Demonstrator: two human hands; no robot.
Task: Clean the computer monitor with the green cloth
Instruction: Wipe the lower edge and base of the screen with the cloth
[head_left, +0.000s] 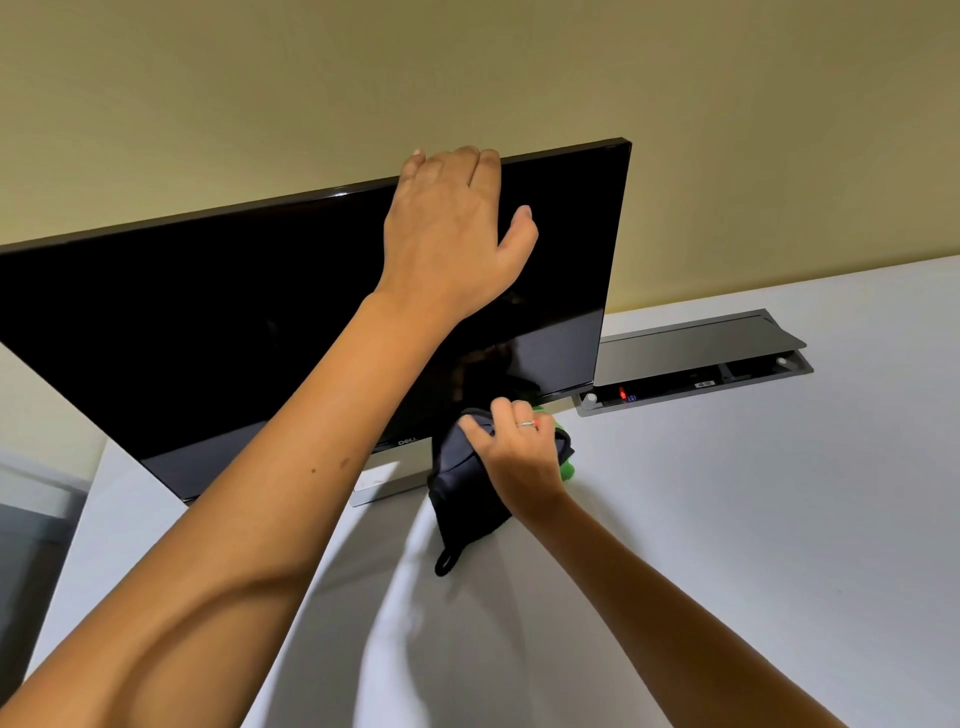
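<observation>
A black computer monitor (234, 322) stands on a white desk, its screen dark. My left hand (452, 234) reaches up and grips the monitor's top edge, fingers curled over the rim and thumb on the screen. Below the screen's lower right corner, my right hand (519, 452) pinches a dark cloth (462, 499) with a hanging loop. A bit of green cloth (568, 467) shows under that hand, mostly hidden. The monitor's silver stand (384, 480) is partly behind the dark cloth.
The white desk (727, 519) stretches right and toward me. A grey cable hatch (696, 358) with its lid raised is set into the desk behind the monitor's right side, near the yellow-green wall (467, 67). The desk's left edge drops off at the lower left.
</observation>
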